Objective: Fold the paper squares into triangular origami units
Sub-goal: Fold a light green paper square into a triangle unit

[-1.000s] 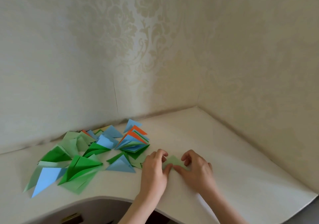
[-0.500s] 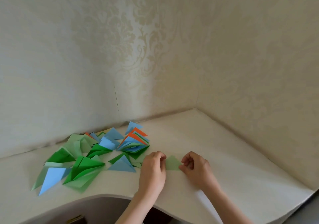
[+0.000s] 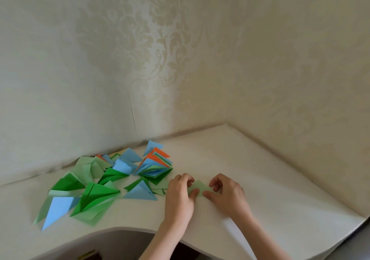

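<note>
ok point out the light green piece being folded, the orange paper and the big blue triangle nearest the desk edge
light green piece (image 3: 199, 185), head view, its exposed top
orange paper (image 3: 162, 154), head view, upper sheet
big blue triangle (image 3: 57, 209), head view, its middle

Pale green paper (image 3: 200, 186): small folded triangle, apex pointing away, flat on white bench (image 3: 280, 199), pinned at lower corners between left hand (image 3: 180, 197) and right hand (image 3: 227, 194); thumbs press its near edge, other fingers curled over its sides.

Pile of folded triangles (image 3: 112, 179) to its left on bench: dark green, pale green, blue, orange; overlapping, loosely scattered. Fanned stack (image 3: 155, 167) of blue, orange, green units at pile's right end, near left hand.
</note>
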Motion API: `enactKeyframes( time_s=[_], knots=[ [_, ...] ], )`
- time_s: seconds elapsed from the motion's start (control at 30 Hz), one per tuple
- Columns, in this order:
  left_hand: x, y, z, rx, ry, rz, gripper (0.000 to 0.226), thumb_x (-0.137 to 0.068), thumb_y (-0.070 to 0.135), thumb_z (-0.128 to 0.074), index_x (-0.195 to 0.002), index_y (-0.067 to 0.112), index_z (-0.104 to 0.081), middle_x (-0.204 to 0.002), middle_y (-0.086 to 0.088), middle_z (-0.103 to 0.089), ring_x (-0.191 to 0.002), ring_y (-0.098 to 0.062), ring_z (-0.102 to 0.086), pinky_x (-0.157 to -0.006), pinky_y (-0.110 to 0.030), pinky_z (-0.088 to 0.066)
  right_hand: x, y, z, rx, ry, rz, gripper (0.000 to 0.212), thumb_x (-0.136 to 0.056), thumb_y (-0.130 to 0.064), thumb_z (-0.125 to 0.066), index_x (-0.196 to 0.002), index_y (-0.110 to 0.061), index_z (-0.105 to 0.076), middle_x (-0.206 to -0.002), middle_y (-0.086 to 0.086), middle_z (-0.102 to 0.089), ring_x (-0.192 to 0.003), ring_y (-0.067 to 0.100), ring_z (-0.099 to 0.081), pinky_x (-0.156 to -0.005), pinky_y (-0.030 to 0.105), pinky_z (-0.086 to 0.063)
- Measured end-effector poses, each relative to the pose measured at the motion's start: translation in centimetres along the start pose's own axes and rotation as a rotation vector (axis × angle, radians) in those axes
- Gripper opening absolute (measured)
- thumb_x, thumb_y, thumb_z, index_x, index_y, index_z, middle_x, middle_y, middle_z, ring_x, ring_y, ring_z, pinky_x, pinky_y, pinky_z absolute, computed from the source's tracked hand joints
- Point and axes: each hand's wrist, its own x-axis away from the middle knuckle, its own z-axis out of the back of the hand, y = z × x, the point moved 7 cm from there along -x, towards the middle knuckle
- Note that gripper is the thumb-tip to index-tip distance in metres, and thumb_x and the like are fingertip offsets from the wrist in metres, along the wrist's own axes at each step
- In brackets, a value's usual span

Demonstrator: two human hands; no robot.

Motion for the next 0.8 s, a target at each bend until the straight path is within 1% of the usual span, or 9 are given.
enactKeyframes(
  time_s=[0.1,0.23,0.37,0.47,0.53,0.6,0.67,0.73,0.8],
  knots=[
    [0.0,-0.7,0.5,0.022,-0.004,0.005,0.02,-0.08,0.01,-0.071,-0.091,0.024,-0.062,-0.084,0.013,-0.057,-0.082,-0.008,-0.054,-0.072,-0.02,-0.045,-0.2,0.3,0.4,-0.103,-0.044,-0.001,0.022,-0.067,-0.015,-0.08,-0.074,-0.023,-0.061,-0.068,-0.009,-0.06,-0.055,-0.002,-0.049,-0.058,0.011,-0.039],
    [0.5,-1.0,1.1,-0.08,0.041,-0.045,0.028,-0.081,-0.003,-0.063,-0.099,0.018,-0.066,-0.09,0.007,-0.062,-0.088,-0.012,-0.056,-0.075,-0.023,-0.047,-0.2,0.3,0.5,-0.131,-0.036,0.015,0.02,-0.066,-0.009,-0.079,-0.074,-0.018,-0.063,-0.067,-0.008,-0.06,-0.054,-0.004,-0.048,-0.056,0.009,-0.039],
    [0.6,1.1,0.6,-0.195,-0.011,-0.02,0.024,-0.089,0.017,-0.062,-0.113,0.017,-0.059,-0.103,0.0,-0.058,-0.094,-0.018,-0.051,-0.077,-0.024,-0.041,-0.1,0.6,0.2,-0.111,-0.026,0.021,0.019,-0.069,-0.014,-0.078,-0.081,-0.021,-0.065,-0.07,-0.009,-0.06,-0.057,0.001,-0.047,-0.059,0.011,-0.04],
    [0.0,1.1,0.2,-0.137,-0.091,0.1,0.029,-0.09,0.017,-0.062,-0.118,0.017,-0.055,-0.111,0.0,-0.056,-0.099,-0.016,-0.055,-0.077,-0.019,-0.04,0.0,0.6,0.0,-0.081,-0.035,0.026,0.02,-0.071,-0.018,-0.078,-0.085,-0.026,-0.067,-0.072,-0.011,-0.059,-0.061,0.002,-0.048,-0.065,0.015,-0.042],
    [-0.2,1.0,0.1,-0.068,-0.12,0.129,0.024,-0.089,0.015,-0.063,-0.112,0.017,-0.059,-0.105,0.003,-0.062,-0.094,-0.013,-0.058,-0.075,-0.018,-0.043,0.1,0.6,0.0,-0.045,-0.039,0.043,0.02,-0.073,-0.022,-0.076,-0.087,-0.031,-0.066,-0.075,-0.011,-0.06,-0.065,0.003,-0.051,-0.069,0.019,-0.044],
    [0.1,1.4,0.6,-0.019,-0.122,0.101,0.009,-0.089,0.016,-0.063,-0.098,0.018,-0.064,-0.088,0.008,-0.065,-0.081,-0.01,-0.058,-0.069,-0.019,-0.045,0.4,0.5,0.0,-0.008,-0.017,0.074,0.018,-0.076,-0.027,-0.074,-0.088,-0.036,-0.065,-0.079,-0.011,-0.06,-0.071,0.003,-0.054,-0.073,0.022,-0.044],
    [0.7,1.6,1.7,0.031,-0.107,0.067,0.004,-0.089,0.017,-0.063,-0.087,0.02,-0.062,-0.075,0.009,-0.062,-0.069,-0.01,-0.055,-0.06,-0.016,-0.039,1.0,0.0,0.2,0.041,0.006,0.087,0.013,-0.079,-0.034,-0.071,-0.08,-0.041,-0.06,-0.083,-0.012,-0.058,-0.08,0.007,-0.055,-0.077,0.027,-0.042],
    [1.3,1.0,3.2,0.075,-0.078,0.064,0.003,-0.088,0.02,-0.065,-0.086,0.02,-0.063,-0.076,0.007,-0.063,-0.071,-0.011,-0.058,-0.059,-0.017,-0.04,1.8,-0.8,0.1,0.061,0.007,0.097,0.023,-0.081,-0.037,-0.069,-0.068,-0.044,-0.051,-0.084,-0.014,-0.056,-0.085,0.008,-0.054,-0.076,0.028,-0.034],
    [1.6,-0.1,5.4,0.119,-0.027,0.074,0.005,-0.085,0.024,-0.069,-0.087,0.021,-0.066,-0.078,0.011,-0.065,-0.075,-0.005,-0.059,-0.064,-0.016,-0.041,2.5,-2.5,-0.1,0.017,0.013,0.141,0.021,-0.079,-0.04,-0.071,-0.067,-0.042,-0.054,-0.086,-0.015,-0.057,-0.083,0.004,-0.054,-0.074,0.026,-0.033]
  ],
)
